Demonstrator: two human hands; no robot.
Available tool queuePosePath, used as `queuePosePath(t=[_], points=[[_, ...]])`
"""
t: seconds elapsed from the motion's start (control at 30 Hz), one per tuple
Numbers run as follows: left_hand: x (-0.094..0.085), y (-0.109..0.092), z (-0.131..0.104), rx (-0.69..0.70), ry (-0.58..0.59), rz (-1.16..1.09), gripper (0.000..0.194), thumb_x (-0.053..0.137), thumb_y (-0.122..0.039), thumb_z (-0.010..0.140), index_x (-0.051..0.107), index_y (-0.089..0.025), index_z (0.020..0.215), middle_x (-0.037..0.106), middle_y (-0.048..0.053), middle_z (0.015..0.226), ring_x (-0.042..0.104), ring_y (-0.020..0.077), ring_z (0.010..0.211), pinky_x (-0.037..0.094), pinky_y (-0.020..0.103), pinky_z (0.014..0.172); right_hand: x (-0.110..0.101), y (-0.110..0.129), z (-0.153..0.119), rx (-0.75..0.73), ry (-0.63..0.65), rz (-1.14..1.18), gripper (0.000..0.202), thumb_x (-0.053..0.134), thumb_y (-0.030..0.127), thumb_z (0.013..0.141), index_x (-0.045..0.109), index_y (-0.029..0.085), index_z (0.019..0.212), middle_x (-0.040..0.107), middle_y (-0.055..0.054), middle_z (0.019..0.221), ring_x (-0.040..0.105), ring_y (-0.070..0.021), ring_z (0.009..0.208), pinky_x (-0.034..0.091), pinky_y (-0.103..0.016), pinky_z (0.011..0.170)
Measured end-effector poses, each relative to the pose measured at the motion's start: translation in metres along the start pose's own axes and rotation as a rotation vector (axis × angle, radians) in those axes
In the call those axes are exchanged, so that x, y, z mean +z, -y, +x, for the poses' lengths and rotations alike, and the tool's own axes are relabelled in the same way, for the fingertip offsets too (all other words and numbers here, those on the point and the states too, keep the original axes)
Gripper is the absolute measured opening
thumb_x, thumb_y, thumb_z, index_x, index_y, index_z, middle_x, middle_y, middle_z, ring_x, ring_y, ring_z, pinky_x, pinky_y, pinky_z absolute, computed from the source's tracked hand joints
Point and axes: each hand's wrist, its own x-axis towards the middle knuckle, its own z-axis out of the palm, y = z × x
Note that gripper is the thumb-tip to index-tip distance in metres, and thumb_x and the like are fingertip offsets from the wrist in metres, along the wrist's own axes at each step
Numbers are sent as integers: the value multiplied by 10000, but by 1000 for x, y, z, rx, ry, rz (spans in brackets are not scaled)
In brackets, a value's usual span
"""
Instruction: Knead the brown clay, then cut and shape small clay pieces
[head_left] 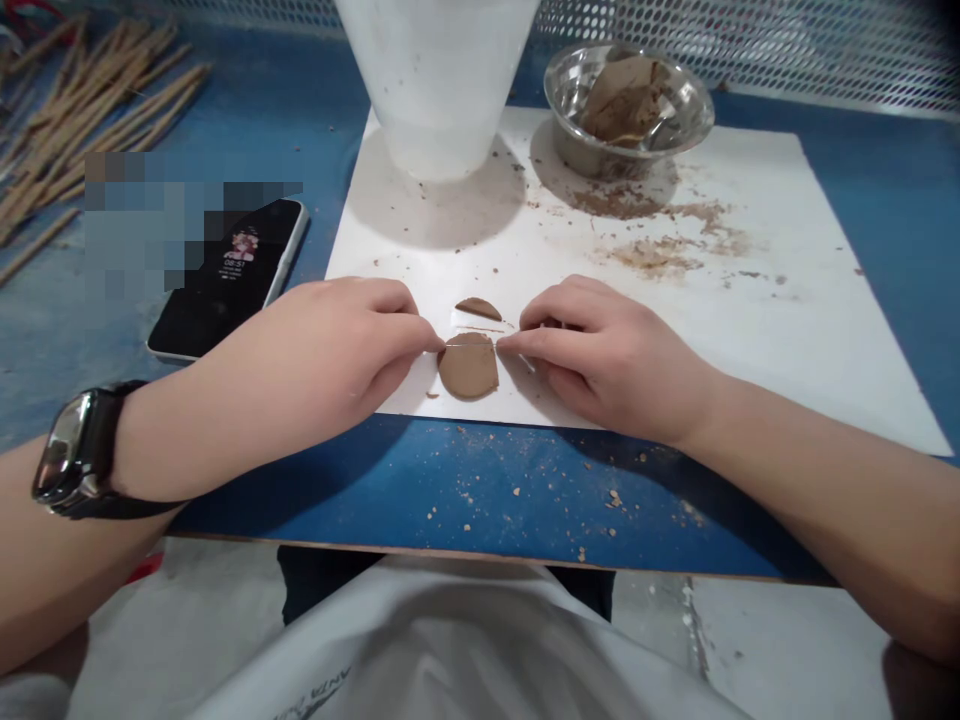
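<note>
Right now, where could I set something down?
Free: the white rectangular board, between the brown smears and its right edge. Crowded: around the flat brown clay-like disc between the left hand and the right hand, and leftward, by the black phone and brown sticks.

Flat brown clay disc (469, 372) on the white board (780, 300) before you: rounded at 6 o'clock, straight-edged at 3. You hold a thin wire (470, 346) straight across its 12 o'clock end; farther toward 12 lies a separate clay segment (478, 308), arc outward.
</note>
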Motion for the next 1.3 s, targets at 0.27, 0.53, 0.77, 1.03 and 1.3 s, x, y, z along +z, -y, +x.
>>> queuePosePath(t=[0.27, 0.53, 0.77, 1.03, 1.3], points=[[2, 2, -1, 45, 6, 65, 396, 504, -161, 993, 873, -282, 1074, 768, 68, 989, 708, 267, 806, 517, 406, 696, -3, 3, 3, -13, 45, -55, 297, 532, 195, 1117, 816, 174, 1034, 751, -132, 1017, 631, -235, 884, 573, -407, 790], [5, 3, -1, -4, -9, 46, 370, 520, -160, 997, 866, -285, 1031, 781, 53, 955, 715, 247, 790, 525, 398, 702, 0, 0, 1, 61, 32, 8, 268, 562, 212, 1098, 824, 236, 1047, 744, -105, 1012, 634, -237, 881, 544, -422, 779], [1, 3, 2, -47, -30, 76, 320, 508, -233, 1046, 807, -224, 932, 797, 76, 942, 734, 273, 834, 542, 421, 722, 4, -1, 2, 145, -12, 34, 304, 533, 146, 1071, 818, 251, 1048, 767, -95, 1008, 680, -253, 916, 559, -428, 792], [0, 3, 8, -69, 24, 27, 266, 464, -216, 1061, 728, -197, 1037, 749, 83, 963, 731, 280, 886, 585, 423, 829, 1, -5, 1, 125, -2, 41, 168, 629, 253, 1074, 783, 207, 1024, 765, -113, 1008, 674, -264, 916, 551, -435, 823], [0, 8, 13, -40, -20, -43, 289, 436, -181, 1113, 672, -155, 1276, 729, 126, 1193, 711, 263, 1120, 589, 415, 1003, 10, -4, 3, 238, -54, -17, 157, 551, 197, 1047, 701, 195, 1003, 742, -132, 995, 649, -274, 914, 507, -412, 802]])
